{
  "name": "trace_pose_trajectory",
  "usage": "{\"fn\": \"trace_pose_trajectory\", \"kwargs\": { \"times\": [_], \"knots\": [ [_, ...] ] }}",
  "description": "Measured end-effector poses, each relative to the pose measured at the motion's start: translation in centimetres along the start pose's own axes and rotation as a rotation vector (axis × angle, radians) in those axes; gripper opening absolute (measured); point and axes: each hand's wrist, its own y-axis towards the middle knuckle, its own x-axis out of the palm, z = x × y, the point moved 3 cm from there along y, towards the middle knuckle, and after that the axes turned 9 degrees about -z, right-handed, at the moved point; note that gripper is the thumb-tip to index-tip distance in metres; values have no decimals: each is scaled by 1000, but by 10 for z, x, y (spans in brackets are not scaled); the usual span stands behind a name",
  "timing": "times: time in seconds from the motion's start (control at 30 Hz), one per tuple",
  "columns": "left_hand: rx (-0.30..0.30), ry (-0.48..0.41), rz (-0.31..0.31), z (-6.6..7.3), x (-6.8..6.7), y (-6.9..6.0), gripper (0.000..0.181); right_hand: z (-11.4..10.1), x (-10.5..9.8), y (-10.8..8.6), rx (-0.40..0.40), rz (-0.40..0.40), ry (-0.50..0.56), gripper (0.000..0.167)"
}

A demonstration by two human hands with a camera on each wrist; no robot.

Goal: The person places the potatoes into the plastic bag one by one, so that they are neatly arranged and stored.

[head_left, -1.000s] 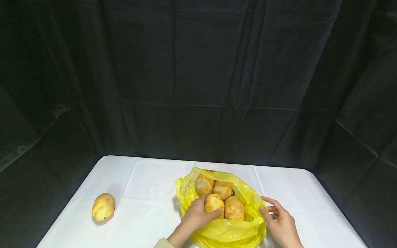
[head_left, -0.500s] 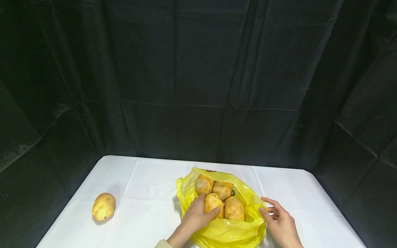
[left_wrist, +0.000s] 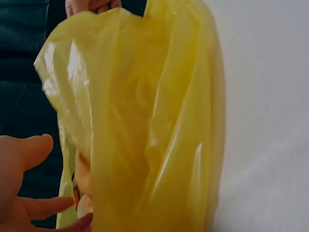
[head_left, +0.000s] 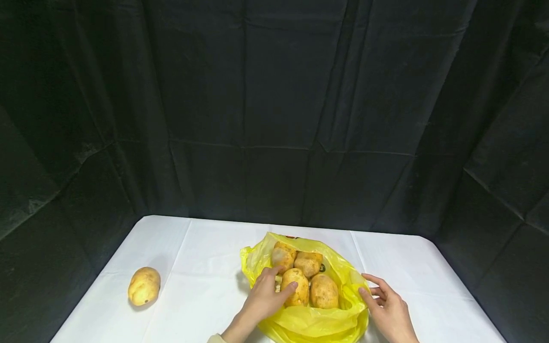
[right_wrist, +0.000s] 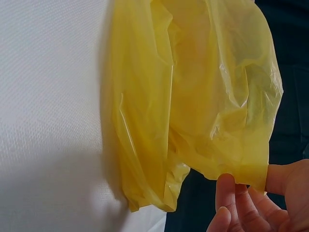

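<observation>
A yellow plastic bag (head_left: 315, 320) lies with its mouth spread, several potatoes (head_left: 324, 290) inside it. My left hand (head_left: 267, 295) is over the bag's left side, thumb and fingers apart, beside the front-left potato (head_left: 297, 287). In the left wrist view the left hand (left_wrist: 21, 186) shows spread fingers at the edge of the bag (left_wrist: 145, 121). The bag's right rim is pinched by my right hand (head_left: 389, 309); in the right wrist view the right hand (right_wrist: 260, 203) holds the edge of the bag (right_wrist: 193, 96) between thumb and fingers.
One more potato (head_left: 144, 286) lies alone on the left part of the white-covered table (head_left: 201, 267). Black cloth (head_left: 274, 119) hangs behind the table and along both sides.
The left hand has loosened from the front-left potato and drawn back slightly to the left, its thumb away from the potato. The right hand keeps its place on the rim.
</observation>
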Motion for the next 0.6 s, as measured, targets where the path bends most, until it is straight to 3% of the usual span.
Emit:
{"fn": "trace_pose_trajectory", "kwargs": {
  "times": [0.13, 0.37, 0.6],
  "knots": [
    [55, -34, 17, -2, -6, -2, 51, 3, 0, 0, 5, -1, 1, 44],
    [149, -75, 107, -6, -12, -6, 18, 3, 0, 0, 0, -7, 7, 45],
    [182, -74, 137, -11, -27, -11, 15, 2, 0, 2, 2, -8, 13, 45]
  ]
}}
